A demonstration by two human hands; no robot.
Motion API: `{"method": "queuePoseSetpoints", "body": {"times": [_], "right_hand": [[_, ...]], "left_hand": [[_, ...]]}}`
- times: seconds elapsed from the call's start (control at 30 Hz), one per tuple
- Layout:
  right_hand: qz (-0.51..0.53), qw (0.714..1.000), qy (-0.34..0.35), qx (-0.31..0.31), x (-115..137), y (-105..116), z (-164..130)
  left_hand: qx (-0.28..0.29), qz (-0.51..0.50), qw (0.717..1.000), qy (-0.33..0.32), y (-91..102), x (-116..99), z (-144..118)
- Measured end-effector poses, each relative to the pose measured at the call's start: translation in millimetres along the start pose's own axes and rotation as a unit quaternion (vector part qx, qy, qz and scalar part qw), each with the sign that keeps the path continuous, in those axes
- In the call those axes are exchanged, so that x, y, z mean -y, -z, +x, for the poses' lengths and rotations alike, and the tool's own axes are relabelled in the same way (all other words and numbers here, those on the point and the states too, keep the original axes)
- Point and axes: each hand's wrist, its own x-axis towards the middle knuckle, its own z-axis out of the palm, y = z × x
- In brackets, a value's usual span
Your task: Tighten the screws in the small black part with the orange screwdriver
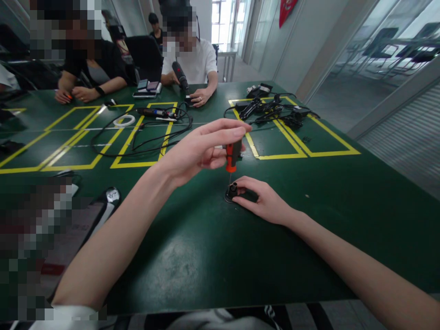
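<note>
On the green desk (pixel 192 279), the right hand (pixel 263 197) holds 1 small black part (pixel 229 196), its fingers narrow at the part's side. Just above, the left hand (pixel 195 149) has its fingers on the handle of 1 orange and dark screwdriver (pixel 233 157), which stands nearly upright, its shaft reaching down to the part; the tip's exact seat I cannot tell. Farther lie yellow tape (pixel 282 156) and black cables (pixel 273 111). At the far edge, 1 person in white (pixel 203 59) holds a dark tool (pixel 180 75).

The smooth tabletop (pixel 330 197) is glossy, the screwdriver handle (pixel 235 155) probably plastic.
</note>
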Motion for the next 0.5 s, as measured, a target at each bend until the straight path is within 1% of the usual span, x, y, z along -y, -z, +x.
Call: {"method": "queuePoseSetpoints", "body": {"times": [0.13,0.23,0.5], "right_hand": [[0.001,1.000,-0.003,0.003,0.5,0.3,0.0],[-0.002,1.000,-0.001,0.004,0.3,0.1,0.0],[0.003,1.000,0.007,-0.004,-0.4,-1.4,-0.3]], "left_hand": [[-0.008,0.035,0.999,-0.001,-0.5,-0.9,-2.0],[-0.006,0.042,0.999,0.001,-1.5,-2.6,-1.3],[0.020,0.006,1.000,0.011,-0.3,-1.4,0.6]]}}
